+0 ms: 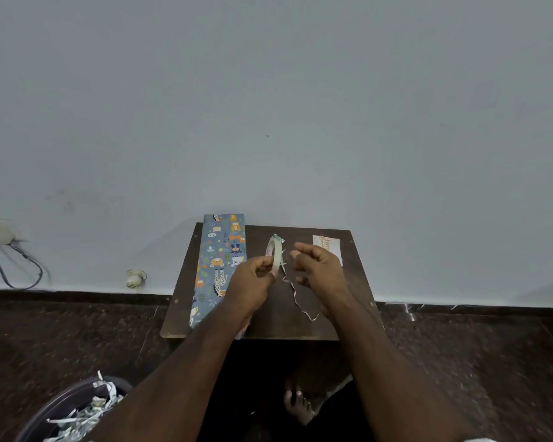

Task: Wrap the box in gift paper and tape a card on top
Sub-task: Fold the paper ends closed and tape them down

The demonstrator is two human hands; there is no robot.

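Left hand (258,273) pinching tape roll (274,255) | right hand (313,263) fingers curled, pinching peeled strip (296,296) | wrapped box (219,266) along table's (358,282) left edge | advice: pull strip taut, tear clean.

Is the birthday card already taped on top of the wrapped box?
No: the card lies on the small table to the right, apart from the wrapped box on the left.

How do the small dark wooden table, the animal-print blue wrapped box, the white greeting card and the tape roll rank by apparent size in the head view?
1. Small dark wooden table
2. Animal-print blue wrapped box
3. White greeting card, partly hidden by the right hand
4. Tape roll, held edge-on in the left hand, so unsure against the card
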